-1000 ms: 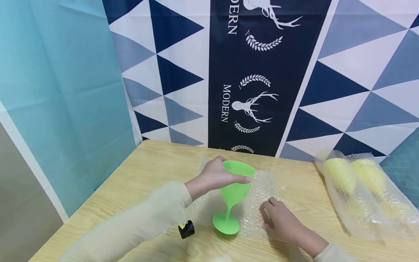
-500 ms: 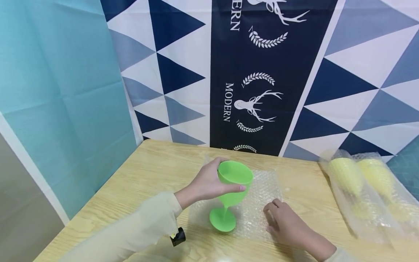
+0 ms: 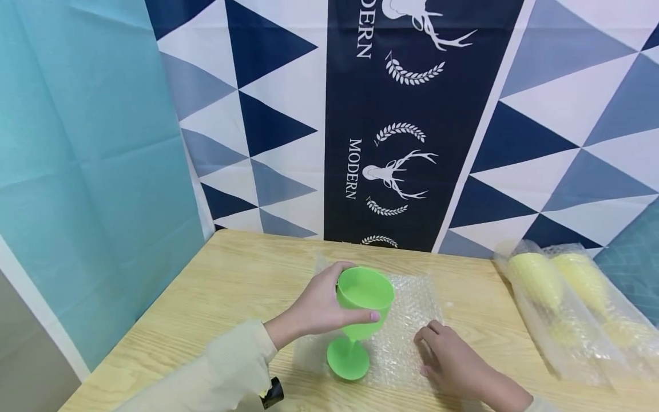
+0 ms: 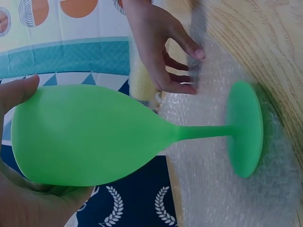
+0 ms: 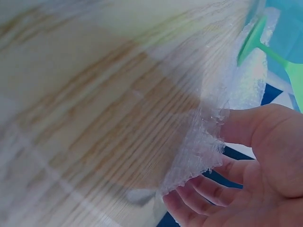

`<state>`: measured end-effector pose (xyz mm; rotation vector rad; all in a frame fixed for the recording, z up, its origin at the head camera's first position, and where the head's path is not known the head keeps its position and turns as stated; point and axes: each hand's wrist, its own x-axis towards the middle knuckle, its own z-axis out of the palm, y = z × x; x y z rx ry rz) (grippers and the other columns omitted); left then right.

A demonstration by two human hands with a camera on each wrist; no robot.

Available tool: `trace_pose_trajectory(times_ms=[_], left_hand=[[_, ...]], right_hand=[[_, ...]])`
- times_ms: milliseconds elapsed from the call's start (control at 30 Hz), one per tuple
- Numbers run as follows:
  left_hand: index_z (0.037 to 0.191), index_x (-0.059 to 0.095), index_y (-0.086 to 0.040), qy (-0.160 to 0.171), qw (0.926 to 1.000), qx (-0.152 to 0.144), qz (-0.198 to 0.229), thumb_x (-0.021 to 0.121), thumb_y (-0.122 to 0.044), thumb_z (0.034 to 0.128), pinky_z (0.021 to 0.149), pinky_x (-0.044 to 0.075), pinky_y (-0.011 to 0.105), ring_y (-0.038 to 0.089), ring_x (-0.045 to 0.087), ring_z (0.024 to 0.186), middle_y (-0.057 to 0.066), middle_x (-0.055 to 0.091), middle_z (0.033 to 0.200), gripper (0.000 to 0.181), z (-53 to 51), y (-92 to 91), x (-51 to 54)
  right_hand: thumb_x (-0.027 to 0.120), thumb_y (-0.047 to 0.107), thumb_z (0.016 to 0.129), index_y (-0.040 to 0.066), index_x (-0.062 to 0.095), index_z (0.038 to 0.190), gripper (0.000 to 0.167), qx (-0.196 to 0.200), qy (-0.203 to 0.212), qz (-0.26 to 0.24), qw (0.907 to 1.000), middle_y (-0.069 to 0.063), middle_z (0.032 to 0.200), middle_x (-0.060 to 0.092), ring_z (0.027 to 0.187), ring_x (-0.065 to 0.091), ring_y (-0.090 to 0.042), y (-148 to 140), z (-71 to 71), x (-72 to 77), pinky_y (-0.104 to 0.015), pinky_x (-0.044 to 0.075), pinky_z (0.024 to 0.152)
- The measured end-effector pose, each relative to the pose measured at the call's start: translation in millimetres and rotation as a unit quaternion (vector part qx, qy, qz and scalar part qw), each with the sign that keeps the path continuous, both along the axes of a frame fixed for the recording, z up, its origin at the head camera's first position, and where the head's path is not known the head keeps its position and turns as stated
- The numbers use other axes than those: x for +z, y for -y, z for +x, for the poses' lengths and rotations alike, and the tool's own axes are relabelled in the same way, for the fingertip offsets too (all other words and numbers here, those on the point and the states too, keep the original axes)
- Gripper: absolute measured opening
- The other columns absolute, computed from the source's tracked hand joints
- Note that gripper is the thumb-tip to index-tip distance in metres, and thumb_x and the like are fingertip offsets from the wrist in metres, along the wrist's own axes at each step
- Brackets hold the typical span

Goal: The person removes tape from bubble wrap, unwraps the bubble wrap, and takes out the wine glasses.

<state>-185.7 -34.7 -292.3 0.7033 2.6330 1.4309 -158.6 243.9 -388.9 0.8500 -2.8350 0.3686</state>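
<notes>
My left hand [image 3: 321,303] grips the bowl of a green plastic goblet [image 3: 362,297], thumb on the near side and fingers round the far side. The goblet leans, its round foot over a sheet of bubble wrap [image 3: 399,343]; whether the foot touches the sheet I cannot tell. In the left wrist view the goblet [image 4: 90,135] shows its bowl, thin stem and foot whole. At the sheet's right edge is my right hand [image 3: 453,360], fingers loosely bent, thumb apart from them. The right wrist view has its fingertips [image 5: 189,201] touching the bubble wrap's crinkled edge [image 5: 203,156].
Two yellow goblets [image 3: 535,280] in bubble wrap lie side by side on the table's right. The wooden table [image 3: 247,274] meets a patterned cloth [image 3: 288,114] at the back and a teal cloth [image 3: 103,171] on the left. A black device [image 3: 273,393] sits at my left wrist.
The goblet has shifted slightly left and towards me in my left hand, and more of its inside shows. My right hand stays at the bubble wrap's edge. The head view has shifted a little.
</notes>
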Motion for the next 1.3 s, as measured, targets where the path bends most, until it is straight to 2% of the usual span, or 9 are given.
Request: trace_pose_trajectory(times_ms=[300,500,667,833,967,1133,1200,1300], left_hand=[[0.139,0.043,-0.014,-0.028,0.9995,-0.016,0.002,0.084,-0.038,0.0694,0.093,0.048,0.036,0.016,0.059,0.109,0.001,0.059,0.125,0.084,-3.0,8.1,5.7],[0.139,0.043,-0.011,-0.053,0.9983,-0.016,-0.017,0.084,-0.038,0.0690,0.095,0.049,0.037,0.018,0.058,0.111,0.003,0.060,0.125,0.086,-9.4,15.6,25.8],[0.137,0.044,-0.012,-0.075,0.9966,-0.003,-0.035,0.084,-0.037,0.0681,0.094,0.049,0.037,0.018,0.059,0.109,0.003,0.061,0.122,0.084,-17.2,24.5,43.3],[0.137,0.043,-0.015,-0.081,0.9962,0.006,-0.032,0.084,-0.037,0.0694,0.093,0.050,0.037,0.018,0.059,0.108,0.003,0.061,0.120,0.082,-20.9,34.6,55.3],[0.137,0.042,-0.015,-0.090,0.9955,0.013,-0.024,0.083,-0.036,0.0703,0.093,0.050,0.037,0.019,0.060,0.108,0.003,0.062,0.119,0.081,-26.4,39.7,63.6],[0.139,0.041,-0.017,-0.088,0.9943,0.059,-0.011,0.083,-0.038,0.0704,0.092,0.052,0.037,0.020,0.060,0.108,0.003,0.059,0.124,0.083,-40.9,49.3,62.5],[0.140,0.040,-0.017,-0.083,0.9927,0.088,-0.005,0.083,-0.040,0.0709,0.091,0.053,0.037,0.021,0.061,0.109,0.004,0.057,0.126,0.085,-50.6,56.9,58.5],[0.142,0.037,-0.014,-0.085,0.9883,0.127,0.004,0.081,-0.041,0.0725,0.092,0.053,0.040,0.025,0.060,0.112,0.008,0.054,0.130,0.087,-70.9,70.0,52.5]], right_hand=[[0.083,0.011,0.065,0.010,0.060,0.097,0.039,0.007,-0.018,0.003,0.9998,0.006,0.086,0.051,0.072,0.037,-0.001,0.3,-1.4,-1.7,-0.021,0.038,0.059],[0.083,0.010,0.066,0.008,0.061,0.098,0.039,0.007,-0.018,0.002,0.9998,0.005,0.087,0.051,0.071,0.036,0.000,0.2,-3.2,-0.2,-0.020,0.037,0.057],[0.083,0.010,0.066,0.008,0.061,0.098,0.039,0.015,-0.018,0.000,0.9997,0.005,0.086,0.052,0.071,0.035,0.000,0.1,-2.8,-0.8,-0.020,0.036,0.058],[0.083,0.010,0.066,0.007,0.061,0.098,0.039,0.022,-0.017,0.000,0.9996,0.004,0.088,0.053,0.071,0.036,0.001,1.3,-4.3,0.5,-0.020,0.038,0.058],[0.083,0.012,0.067,0.008,0.061,0.098,0.038,0.012,0.001,0.005,0.9999,0.004,0.088,0.053,0.071,0.037,0.000,0.8,-6.6,3.5,-0.021,0.039,0.059],[0.083,0.014,0.070,0.008,0.061,0.099,0.037,0.008,0.061,0.003,0.9981,0.003,0.090,0.054,0.072,0.040,0.000,-0.9,-6.9,4.1,-0.022,0.042,0.058],[0.082,0.015,0.071,0.009,0.060,0.099,0.036,0.007,0.080,0.001,0.9968,0.003,0.090,0.054,0.072,0.040,0.001,-0.6,-7.3,4.1,-0.021,0.042,0.059],[0.083,0.015,0.070,0.010,0.059,0.098,0.037,0.005,0.074,0.000,0.9972,0.004,0.090,0.052,0.072,0.039,0.002,-0.8,-8.7,4.2,-0.022,0.042,0.059]])
